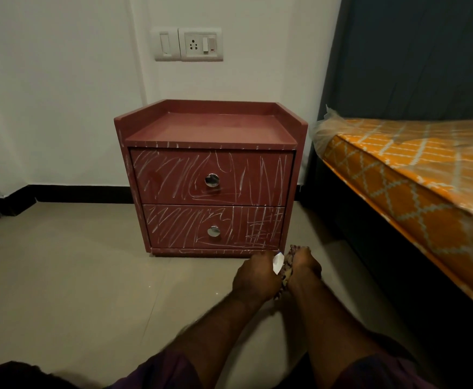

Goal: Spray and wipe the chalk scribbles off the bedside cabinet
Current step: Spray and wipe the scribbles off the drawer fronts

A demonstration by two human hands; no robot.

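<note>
A dark red bedside cabinet (211,178) stands against the wall, its two drawer fronts covered with white chalk scribbles. Each drawer has a round chrome knob. On the floor by the cabinet's lower right corner, my left hand (255,275) and my right hand (304,265) are close together, both gripping a patterned cloth (287,269) bunched between them. A small white piece (278,262) shows at my left hand's fingers; I cannot tell what it is. No spray bottle is plainly visible.
A bed with an orange patterned mattress (415,175) in plastic wrap fills the right side. A switch and socket plate (189,44) is on the wall above the cabinet. Beige tiled floor (75,276) lies to the left.
</note>
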